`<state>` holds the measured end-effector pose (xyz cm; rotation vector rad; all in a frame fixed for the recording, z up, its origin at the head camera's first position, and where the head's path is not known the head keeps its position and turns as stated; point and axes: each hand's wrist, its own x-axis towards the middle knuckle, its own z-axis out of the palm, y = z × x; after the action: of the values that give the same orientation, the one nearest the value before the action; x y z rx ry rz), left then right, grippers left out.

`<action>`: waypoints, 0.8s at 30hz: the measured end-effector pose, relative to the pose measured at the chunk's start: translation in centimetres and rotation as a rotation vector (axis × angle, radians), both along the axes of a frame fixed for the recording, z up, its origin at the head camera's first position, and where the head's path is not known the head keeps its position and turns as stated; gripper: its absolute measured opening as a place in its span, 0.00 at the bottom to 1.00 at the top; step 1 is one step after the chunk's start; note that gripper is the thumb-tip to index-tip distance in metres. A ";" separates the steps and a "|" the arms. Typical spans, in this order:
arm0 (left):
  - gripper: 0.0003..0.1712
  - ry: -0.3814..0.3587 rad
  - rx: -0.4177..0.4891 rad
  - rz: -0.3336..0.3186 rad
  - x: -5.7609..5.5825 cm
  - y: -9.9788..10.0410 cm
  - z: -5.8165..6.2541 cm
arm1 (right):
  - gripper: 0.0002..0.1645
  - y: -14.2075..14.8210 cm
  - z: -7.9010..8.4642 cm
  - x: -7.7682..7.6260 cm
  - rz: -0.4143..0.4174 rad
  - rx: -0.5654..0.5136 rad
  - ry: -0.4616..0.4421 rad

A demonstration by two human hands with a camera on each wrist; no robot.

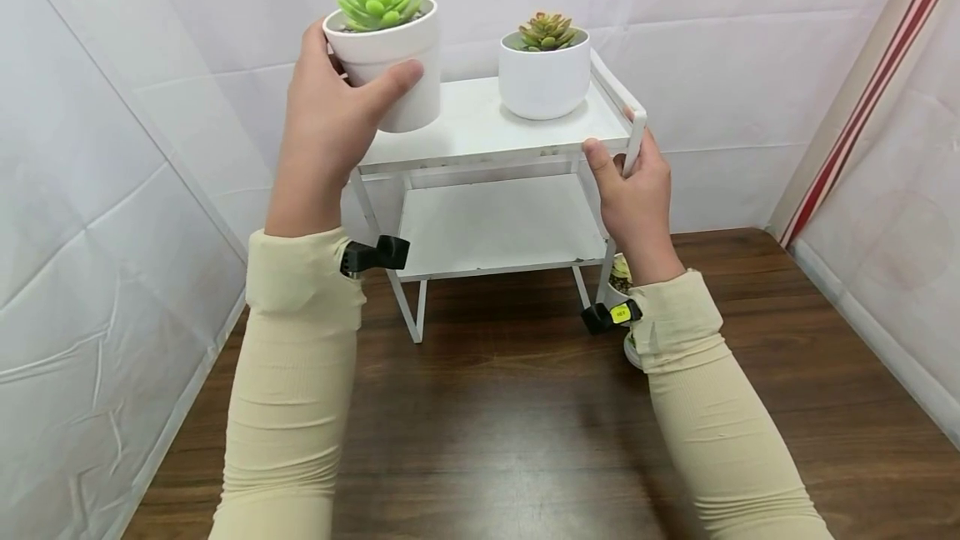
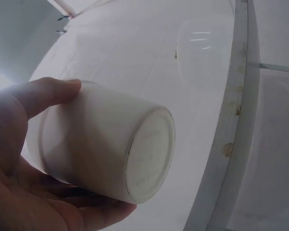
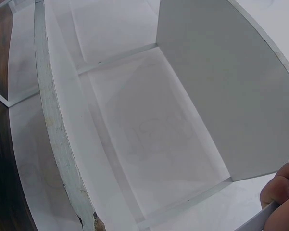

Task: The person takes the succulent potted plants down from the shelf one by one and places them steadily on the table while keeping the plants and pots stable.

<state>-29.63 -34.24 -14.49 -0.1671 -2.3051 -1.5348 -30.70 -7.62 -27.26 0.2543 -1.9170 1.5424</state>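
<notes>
My left hand (image 1: 324,127) grips a white plant pot (image 1: 382,52) holding a bright green succulent (image 1: 377,2). The pot is raised over the left end of the top shelf of a white two-tier stand (image 1: 472,125). In the left wrist view the underside of the pot (image 2: 151,156) shows, thumb on one side and fingers on the other. My right hand (image 1: 637,202) holds the stand's right front corner, thumb at the shelf edge and fingers around the side rail. On the top shelf, toward the right, stands a rounder white pot (image 1: 543,82) with a reddish-green succulent (image 1: 547,30).
The stand's lower shelf (image 1: 502,223) sits above the dark wooden table (image 1: 480,415). Partly hidden behind my right wrist is a small potted plant (image 1: 620,273). White sheeting (image 1: 712,65) encloses the back and sides, with a red-striped strip (image 1: 855,123) at right.
</notes>
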 end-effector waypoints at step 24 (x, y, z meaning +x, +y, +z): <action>0.47 0.053 0.031 0.007 2.1 -2.7 -0.6 | 0.35 0.0 0.0 0.0 -0.005 0.006 -0.013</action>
<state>-27.48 -36.97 -15.13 -0.1898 -2.2379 -1.5428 -30.65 -7.63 -27.26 0.2426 -1.9306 1.5386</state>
